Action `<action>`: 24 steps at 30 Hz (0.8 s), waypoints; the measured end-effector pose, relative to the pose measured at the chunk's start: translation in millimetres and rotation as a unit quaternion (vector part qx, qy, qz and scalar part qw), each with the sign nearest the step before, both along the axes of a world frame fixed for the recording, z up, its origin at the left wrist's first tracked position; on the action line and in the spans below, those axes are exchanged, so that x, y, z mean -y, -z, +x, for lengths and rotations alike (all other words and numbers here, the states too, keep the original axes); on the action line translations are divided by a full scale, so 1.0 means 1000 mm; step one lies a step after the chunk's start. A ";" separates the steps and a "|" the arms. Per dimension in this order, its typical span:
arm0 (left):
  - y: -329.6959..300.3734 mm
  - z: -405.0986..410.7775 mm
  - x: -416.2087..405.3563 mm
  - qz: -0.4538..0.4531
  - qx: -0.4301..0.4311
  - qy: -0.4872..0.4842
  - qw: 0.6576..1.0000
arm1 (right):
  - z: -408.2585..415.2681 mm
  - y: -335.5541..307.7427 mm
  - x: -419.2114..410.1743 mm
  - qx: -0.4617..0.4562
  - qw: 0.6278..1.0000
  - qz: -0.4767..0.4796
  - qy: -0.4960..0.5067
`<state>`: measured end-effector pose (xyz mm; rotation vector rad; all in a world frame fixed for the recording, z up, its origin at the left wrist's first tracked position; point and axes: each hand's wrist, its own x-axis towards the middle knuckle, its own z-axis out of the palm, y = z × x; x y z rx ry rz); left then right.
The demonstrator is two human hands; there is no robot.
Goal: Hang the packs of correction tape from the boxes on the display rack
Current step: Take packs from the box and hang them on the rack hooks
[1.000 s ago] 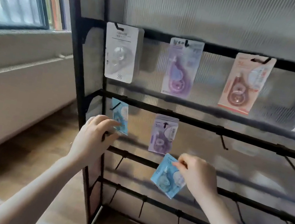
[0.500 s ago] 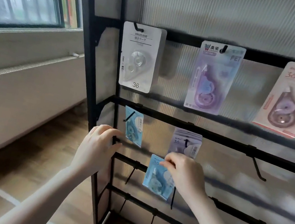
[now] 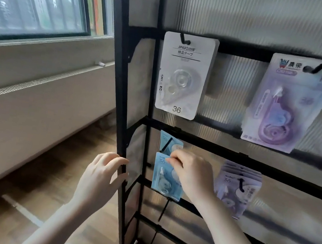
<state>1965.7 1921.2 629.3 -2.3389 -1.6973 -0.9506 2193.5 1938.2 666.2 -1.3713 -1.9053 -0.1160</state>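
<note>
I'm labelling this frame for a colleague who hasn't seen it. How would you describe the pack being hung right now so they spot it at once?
Start at the black display rack and go to its second row, left end. There the right hand pinches the top of a light blue pack, just below another blue pack on a hook. The neighbouring stack is purple.

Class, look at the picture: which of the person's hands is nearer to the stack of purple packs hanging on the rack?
Right. The right hand holds a blue pack just left of the purple packs; the left hand grips the rack's post, farther left.
</note>
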 end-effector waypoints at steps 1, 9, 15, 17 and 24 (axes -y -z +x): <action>0.002 -0.005 -0.003 0.008 -0.002 0.002 1.000 | -0.005 0.001 -0.006 0.000 1.000 -0.004 -0.001; 0.020 -0.042 -0.021 0.035 -0.018 0.013 0.999 | -0.039 0.004 -0.034 0.029 0.999 0.007 0.030; 0.035 -0.058 -0.032 0.041 -0.062 0.020 0.997 | -0.037 -0.001 -0.033 0.033 0.998 -0.040 0.029; 0.037 -0.059 -0.034 0.042 -0.074 0.027 0.996 | -0.036 -0.003 -0.034 0.040 0.996 -0.068 0.027; 0.047 -0.058 -0.038 0.026 -0.079 0.047 0.995 | -0.027 0.001 -0.049 0.062 0.991 -0.116 0.034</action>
